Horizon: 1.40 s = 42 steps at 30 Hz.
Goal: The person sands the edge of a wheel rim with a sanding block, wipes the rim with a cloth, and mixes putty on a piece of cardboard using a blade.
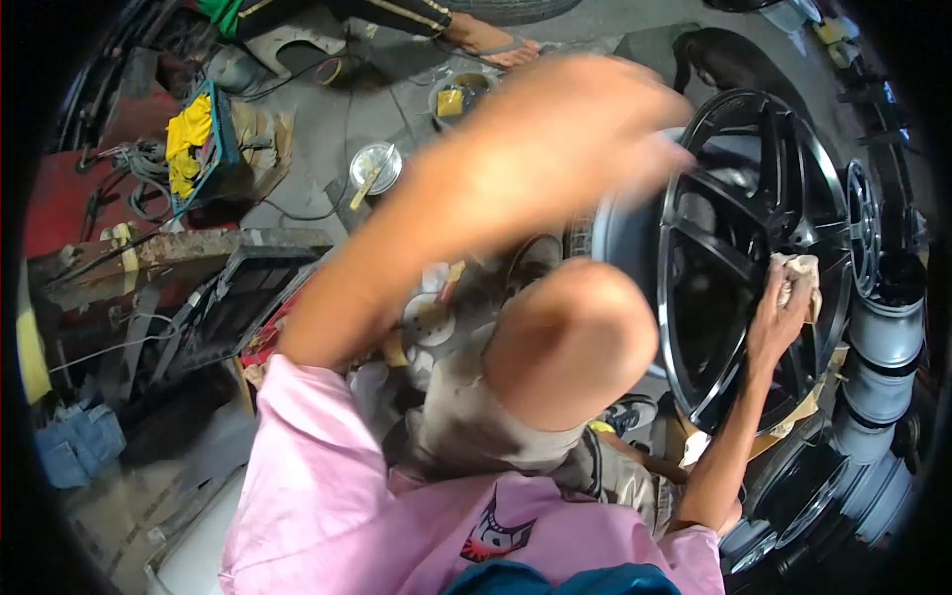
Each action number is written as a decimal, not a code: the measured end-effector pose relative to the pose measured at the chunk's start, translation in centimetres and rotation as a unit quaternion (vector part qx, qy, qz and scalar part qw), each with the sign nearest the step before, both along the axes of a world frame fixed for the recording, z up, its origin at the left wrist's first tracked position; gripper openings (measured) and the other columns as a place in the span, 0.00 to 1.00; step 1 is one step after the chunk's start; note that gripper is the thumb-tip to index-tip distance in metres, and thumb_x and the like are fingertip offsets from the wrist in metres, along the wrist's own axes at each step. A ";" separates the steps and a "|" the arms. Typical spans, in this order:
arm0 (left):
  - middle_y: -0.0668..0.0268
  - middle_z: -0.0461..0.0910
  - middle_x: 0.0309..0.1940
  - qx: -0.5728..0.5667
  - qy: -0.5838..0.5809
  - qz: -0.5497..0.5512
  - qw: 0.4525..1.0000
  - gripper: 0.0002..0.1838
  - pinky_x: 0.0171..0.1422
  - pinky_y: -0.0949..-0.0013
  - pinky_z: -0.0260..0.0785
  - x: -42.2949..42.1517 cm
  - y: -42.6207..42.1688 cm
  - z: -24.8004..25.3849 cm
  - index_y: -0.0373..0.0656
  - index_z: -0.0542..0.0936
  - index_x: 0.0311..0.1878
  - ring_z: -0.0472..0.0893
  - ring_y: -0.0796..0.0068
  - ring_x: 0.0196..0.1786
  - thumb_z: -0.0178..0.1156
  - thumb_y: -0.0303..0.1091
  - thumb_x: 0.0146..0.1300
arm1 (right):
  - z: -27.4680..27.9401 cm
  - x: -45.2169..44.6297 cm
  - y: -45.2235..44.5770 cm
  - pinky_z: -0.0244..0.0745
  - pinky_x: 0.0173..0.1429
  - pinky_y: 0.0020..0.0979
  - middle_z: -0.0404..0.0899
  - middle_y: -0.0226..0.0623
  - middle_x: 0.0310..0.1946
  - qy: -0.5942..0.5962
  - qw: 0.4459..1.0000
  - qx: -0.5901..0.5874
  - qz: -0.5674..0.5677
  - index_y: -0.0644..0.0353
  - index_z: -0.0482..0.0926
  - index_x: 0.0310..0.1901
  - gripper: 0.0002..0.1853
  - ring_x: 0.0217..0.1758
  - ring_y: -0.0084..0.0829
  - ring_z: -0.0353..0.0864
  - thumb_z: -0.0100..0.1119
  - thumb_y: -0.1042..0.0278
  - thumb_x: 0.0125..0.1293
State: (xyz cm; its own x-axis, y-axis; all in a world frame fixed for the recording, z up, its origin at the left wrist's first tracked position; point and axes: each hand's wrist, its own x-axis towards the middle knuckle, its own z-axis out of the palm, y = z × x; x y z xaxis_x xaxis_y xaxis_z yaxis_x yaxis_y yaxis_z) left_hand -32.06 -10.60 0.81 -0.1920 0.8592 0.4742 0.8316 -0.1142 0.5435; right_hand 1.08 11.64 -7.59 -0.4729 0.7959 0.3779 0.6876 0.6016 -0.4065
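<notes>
A black alloy wheel rim point(706, 260) with a bright edge stands upright in front of me, its spoked face turned toward my right. My right hand point(775, 322) is closed on a pale, crumpled rag point(799, 282) and presses it against the spokes close to the hub. My left hand point(620, 134) is smeared by motion at the rim's upper left edge. Its fingers are too blurred to show whether they touch the rim or hold anything.
Several other rims point(883, 337) are stacked at the right. On the floor are an open can point(375, 169) with a stick across it and a blue crate point(213, 149) with a yellow cloth point(188, 139). Another person's foot point(491, 42) is at the top. A black dog point(739, 64) lies behind the rim.
</notes>
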 end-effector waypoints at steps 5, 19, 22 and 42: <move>0.49 0.89 0.36 -0.358 -0.001 0.226 0.906 0.19 0.48 0.49 0.78 -11.7 -15.2 -10.5 0.35 0.88 0.47 0.88 0.45 0.42 0.67 0.46 0.74 | -0.1 0.2 0.3 0.69 0.68 0.47 0.80 0.49 0.51 -0.089 0.989 0.115 0.027 0.63 0.86 0.54 0.16 0.60 0.47 0.78 0.68 0.56 0.79; 0.49 0.90 0.50 -0.437 -0.214 0.409 0.772 0.10 0.60 0.44 0.80 -1.0 -29.3 -34.0 0.46 0.89 0.48 0.88 0.40 0.55 0.67 0.33 0.64 | 4.6 -2.1 -11.8 0.79 0.64 0.43 0.81 0.40 0.50 0.007 0.988 0.134 0.076 0.61 0.90 0.53 0.11 0.56 0.40 0.83 0.73 0.74 0.71; 0.47 0.89 0.55 -0.474 -0.169 0.425 0.753 0.12 0.62 0.43 0.81 -1.3 -29.3 -34.1 0.46 0.89 0.50 0.88 0.40 0.57 0.66 0.32 0.65 | 3.7 -2.5 -11.1 0.78 0.63 0.42 0.82 0.40 0.50 -0.033 0.994 0.097 0.030 0.61 0.91 0.53 0.10 0.57 0.40 0.83 0.71 0.74 0.73; 0.45 0.89 0.35 -0.123 0.002 0.560 0.819 0.23 0.51 0.41 0.77 -11.2 -27.8 -30.5 0.36 0.87 0.37 0.87 0.36 0.43 0.70 0.51 0.71 | 6.2 -10.3 -18.6 0.78 0.45 0.32 0.78 0.40 0.40 0.023 0.966 -0.002 0.257 0.65 0.89 0.54 0.15 0.43 0.36 0.81 0.65 0.87 0.68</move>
